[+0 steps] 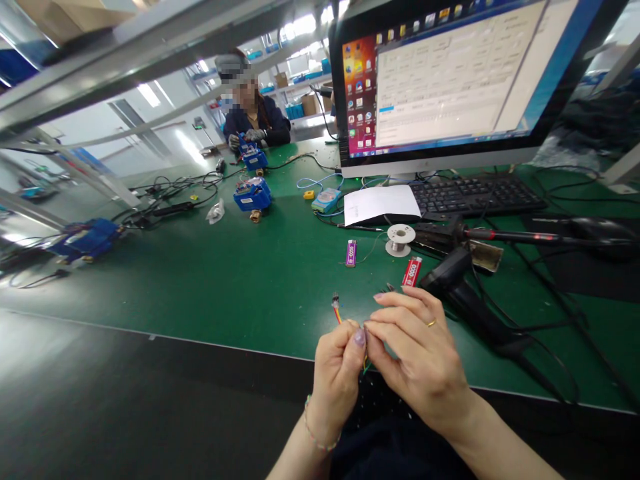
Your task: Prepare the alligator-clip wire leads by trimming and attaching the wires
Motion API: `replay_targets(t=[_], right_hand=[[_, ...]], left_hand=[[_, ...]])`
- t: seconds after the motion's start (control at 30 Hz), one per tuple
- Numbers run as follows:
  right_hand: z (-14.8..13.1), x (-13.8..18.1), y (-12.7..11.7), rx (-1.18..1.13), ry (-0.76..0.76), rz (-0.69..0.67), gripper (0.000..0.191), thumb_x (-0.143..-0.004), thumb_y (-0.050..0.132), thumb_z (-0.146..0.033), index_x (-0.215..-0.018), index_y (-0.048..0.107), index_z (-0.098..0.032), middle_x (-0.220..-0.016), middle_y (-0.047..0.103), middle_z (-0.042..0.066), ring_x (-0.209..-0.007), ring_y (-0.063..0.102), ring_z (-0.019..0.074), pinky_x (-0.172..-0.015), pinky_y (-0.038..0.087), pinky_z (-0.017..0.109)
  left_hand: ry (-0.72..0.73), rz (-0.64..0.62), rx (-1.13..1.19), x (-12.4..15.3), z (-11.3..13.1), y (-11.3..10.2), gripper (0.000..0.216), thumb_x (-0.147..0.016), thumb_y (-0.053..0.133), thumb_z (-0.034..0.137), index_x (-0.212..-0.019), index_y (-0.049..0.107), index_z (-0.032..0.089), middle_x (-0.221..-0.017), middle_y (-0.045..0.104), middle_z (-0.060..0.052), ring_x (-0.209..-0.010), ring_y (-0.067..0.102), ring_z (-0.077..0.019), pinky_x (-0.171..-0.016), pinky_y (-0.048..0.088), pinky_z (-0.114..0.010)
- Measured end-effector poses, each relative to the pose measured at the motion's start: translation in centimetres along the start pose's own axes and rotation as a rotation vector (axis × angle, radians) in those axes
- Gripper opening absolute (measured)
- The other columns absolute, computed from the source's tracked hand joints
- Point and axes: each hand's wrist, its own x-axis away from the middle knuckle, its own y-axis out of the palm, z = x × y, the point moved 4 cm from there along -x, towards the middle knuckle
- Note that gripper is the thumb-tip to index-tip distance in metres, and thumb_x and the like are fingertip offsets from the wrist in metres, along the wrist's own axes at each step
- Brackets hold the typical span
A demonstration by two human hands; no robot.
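My left hand is closed in a pinch on a thin bundle of coloured wires that ends in a small dark connector pointing up and away. My right hand meets it from the right, its thumb and forefinger pinched on the same wires beside my left thumb, the other fingers curled loosely above. Both hands hover over the near edge of the green bench mat. How far the wires run below the fingers is hidden.
A purple lighter, a red lighter, a solder spool, a soldering iron and a black handheld scanner lie just beyond my hands. A monitor, keyboard and paper stand behind. Blue devices and another seated person are farther back.
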Motion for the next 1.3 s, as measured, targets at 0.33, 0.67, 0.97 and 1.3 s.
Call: replay_targets(t=[0.33, 0.67, 0.97, 1.3], right_hand=[[3.3, 1.0, 0.5, -0.614, 0.389, -0.180, 0.025, -0.079, 0.065, -0.041, -0.095, 0.068, -0.022, -0.094, 0.066, 0.005, -0.092, 0.063, 0.0190, -0.079, 0.052, 0.032], [4.3, 1.8, 2.3, -1.100, 0.604, -0.240, 0.013, -0.077, 0.068, -0.037, -0.076, 0.071, -0.024, -0.081, 0.061, 0.002, -0.083, 0.059, 0.0147, -0.078, 0.052, 0.029], [4.1, 2.0, 2.1, -1.068, 0.576, -0.229, 0.012, -0.079, 0.067, -0.036, -0.077, 0.070, -0.024, -0.082, 0.061, 0.001, -0.083, 0.058, 0.0142, -0.074, 0.050, 0.025], [3.7, 1.7, 1.4, -0.831, 0.447, -0.159, 0.018, -0.087, 0.056, -0.032, -0.074, 0.063, -0.021, -0.078, 0.060, 0.002, -0.083, 0.059, 0.0170, -0.076, 0.049, 0.029]], left_hand=[[-0.213, -0.045, 0.480, -0.5, -1.3, 0.0, 0.041, -0.079, 0.057, 0.039, -0.051, 0.036, 0.019, -0.051, 0.032, 0.005, -0.052, 0.026, -0.0098, -0.053, 0.025, -0.025], [-0.366, -0.194, 0.574, -0.5, -1.4, 1.0, 0.046, -0.071, 0.063, 0.044, -0.046, 0.034, 0.019, -0.046, 0.030, 0.006, -0.047, 0.022, -0.0071, -0.049, 0.018, -0.024], [-0.367, -0.219, 0.628, -0.6, -1.6, 1.3, 0.043, -0.072, 0.064, 0.040, -0.049, 0.036, 0.018, -0.047, 0.028, 0.007, -0.046, 0.020, -0.0059, -0.048, 0.018, -0.023], [-0.377, -0.189, 0.565, -0.6, -1.8, 1.5, 0.046, -0.071, 0.065, 0.044, -0.047, 0.036, 0.017, -0.047, 0.029, 0.007, -0.046, 0.021, -0.0057, -0.048, 0.020, -0.023]])
